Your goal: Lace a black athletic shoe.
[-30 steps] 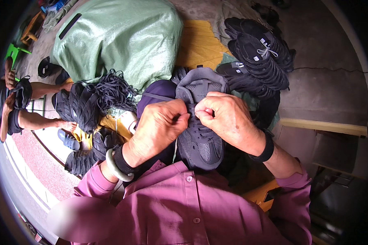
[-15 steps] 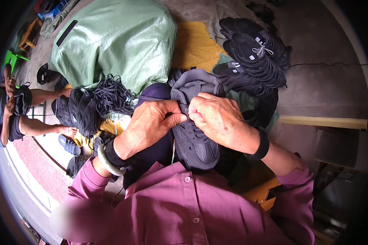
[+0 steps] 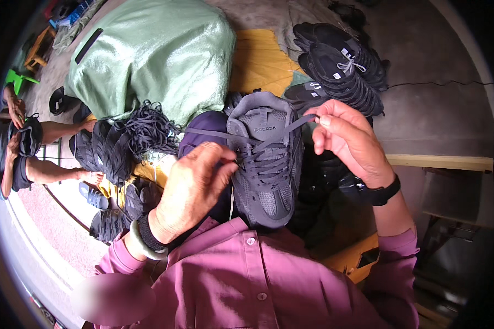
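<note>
A dark grey sneaker (image 3: pixel 266 178) rests on my lap, toe toward me, its crossed laces running up the front. My right hand (image 3: pixel 350 137) is up at the shoe's far right, thumb and forefinger pinched on the end of a flat grey shoelace (image 3: pixel 291 127) that stretches taut from the upper eyelets. At the shoe's left side, my left hand (image 3: pixel 192 186) has its thumb and fingertips drawn together by the eyelet edge; what lies between them, if anything, cannot be made out. Another lace end trails left across my dark-clad knee.
A big pale green sack (image 3: pixel 159 60) stands ahead. Beside it lie a heap of dark laces (image 3: pixel 151 129) and several black shoes (image 3: pixel 101 148). More black shoes (image 3: pixel 343 71) are stacked at the far right. Another person's hands (image 3: pixel 17 115) hold a dark shoe at the left.
My right hand has moved right and away from the shoe, drawing a lace out. My left hand has shifted slightly left and nearer me, uncovering the tongue and laces.
</note>
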The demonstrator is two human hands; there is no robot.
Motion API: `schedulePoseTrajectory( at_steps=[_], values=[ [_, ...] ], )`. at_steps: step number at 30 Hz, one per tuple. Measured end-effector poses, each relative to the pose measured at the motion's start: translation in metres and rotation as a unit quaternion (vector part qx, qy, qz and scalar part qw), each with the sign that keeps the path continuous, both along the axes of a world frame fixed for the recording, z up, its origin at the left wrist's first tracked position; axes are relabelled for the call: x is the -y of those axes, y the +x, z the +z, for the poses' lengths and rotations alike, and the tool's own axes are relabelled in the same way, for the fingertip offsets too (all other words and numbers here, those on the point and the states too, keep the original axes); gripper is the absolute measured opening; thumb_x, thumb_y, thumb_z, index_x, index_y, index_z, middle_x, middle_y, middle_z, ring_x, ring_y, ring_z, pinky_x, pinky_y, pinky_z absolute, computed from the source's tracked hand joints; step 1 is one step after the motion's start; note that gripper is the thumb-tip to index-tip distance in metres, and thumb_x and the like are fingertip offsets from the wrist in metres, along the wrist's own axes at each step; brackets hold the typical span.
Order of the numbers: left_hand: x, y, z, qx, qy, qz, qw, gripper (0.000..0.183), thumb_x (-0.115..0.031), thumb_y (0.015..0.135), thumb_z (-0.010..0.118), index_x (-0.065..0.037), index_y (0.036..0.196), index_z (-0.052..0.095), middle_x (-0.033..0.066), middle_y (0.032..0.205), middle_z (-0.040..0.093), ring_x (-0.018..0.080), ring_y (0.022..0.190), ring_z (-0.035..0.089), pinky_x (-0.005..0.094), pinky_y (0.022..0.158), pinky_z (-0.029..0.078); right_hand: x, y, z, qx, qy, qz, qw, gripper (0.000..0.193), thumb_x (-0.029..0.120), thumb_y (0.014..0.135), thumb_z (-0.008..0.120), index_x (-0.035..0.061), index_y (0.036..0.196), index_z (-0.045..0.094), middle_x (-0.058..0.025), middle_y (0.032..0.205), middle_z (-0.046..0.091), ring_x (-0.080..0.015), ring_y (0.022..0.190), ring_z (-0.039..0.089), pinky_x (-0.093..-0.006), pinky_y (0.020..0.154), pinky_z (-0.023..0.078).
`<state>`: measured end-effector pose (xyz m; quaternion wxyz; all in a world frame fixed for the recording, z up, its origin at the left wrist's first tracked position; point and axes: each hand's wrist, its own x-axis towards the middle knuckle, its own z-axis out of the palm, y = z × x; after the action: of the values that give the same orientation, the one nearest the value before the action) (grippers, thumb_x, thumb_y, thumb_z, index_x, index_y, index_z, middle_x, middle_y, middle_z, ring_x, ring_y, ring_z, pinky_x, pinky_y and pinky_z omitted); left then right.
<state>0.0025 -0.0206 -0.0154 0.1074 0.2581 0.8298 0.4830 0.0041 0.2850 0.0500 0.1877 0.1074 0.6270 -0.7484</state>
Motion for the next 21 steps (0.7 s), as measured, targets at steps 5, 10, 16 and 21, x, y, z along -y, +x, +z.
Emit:
schedulePoseTrajectory(
  at_steps=[5, 10, 16, 21],
  values=[
    [-0.006, -0.006, -0.005, -0.014, -0.017, -0.017, 1.000, 0.022, -0.009, 0.090, 0.077, 0.000, 0.106, 0.065, 0.0136, 0.094, 0.072, 0.0267, 0.073, 0.068, 0.0360, 0.066, 0.053, 0.020, -0.009, -0.025, -0.009, -0.209, -0.023, 0.978, 0.009, 0.015, 0.107, 0.052, 0.0090, 0.106, 0.059, -0.0241, 0.130, 0.066, -0.0307, 0.102, 0.074, -0.0394, 0.088, 0.062],
    [0.003, -0.016, -0.006, 0.226, -0.004, -0.035, 0.974, 0.027, -0.018, 0.092, 0.080, 0.001, 0.105, 0.066, 0.0024, 0.077, 0.066, 0.0085, 0.070, 0.064, 0.0275, 0.061, 0.052, 0.041, -0.005, -0.027, -0.052, -0.157, -0.064, 0.984, 0.015, 0.009, 0.106, 0.056, 0.0029, 0.119, 0.060, -0.0197, 0.122, 0.069, -0.0298, 0.107, 0.072, -0.0399, 0.097, 0.059],
    [0.014, -0.029, -0.009, 0.393, 0.076, -0.033, 0.916, 0.024, -0.022, 0.100, 0.073, 0.000, 0.109, 0.070, -0.0004, 0.080, 0.067, 0.0056, 0.064, 0.063, 0.0226, 0.058, 0.053, 0.034, 0.000, -0.029, -0.061, -0.032, -0.059, 0.996, 0.013, 0.006, 0.104, 0.061, 0.0003, 0.115, 0.063, -0.0115, 0.112, 0.071, -0.0203, 0.098, 0.073, -0.0356, 0.089, 0.061],
    [0.015, -0.031, -0.012, 0.375, 0.023, -0.034, 0.926, 0.018, -0.018, 0.099, 0.073, -0.001, 0.105, 0.074, 0.0013, 0.084, 0.069, 0.0071, 0.069, 0.064, 0.0258, 0.062, 0.054, 0.019, -0.008, -0.032, -0.086, -0.081, -0.078, 0.990, 0.011, 0.012, 0.105, 0.061, 0.0042, 0.112, 0.065, -0.0083, 0.103, 0.070, -0.0148, 0.083, 0.070, -0.0331, 0.079, 0.061]
  ],
)
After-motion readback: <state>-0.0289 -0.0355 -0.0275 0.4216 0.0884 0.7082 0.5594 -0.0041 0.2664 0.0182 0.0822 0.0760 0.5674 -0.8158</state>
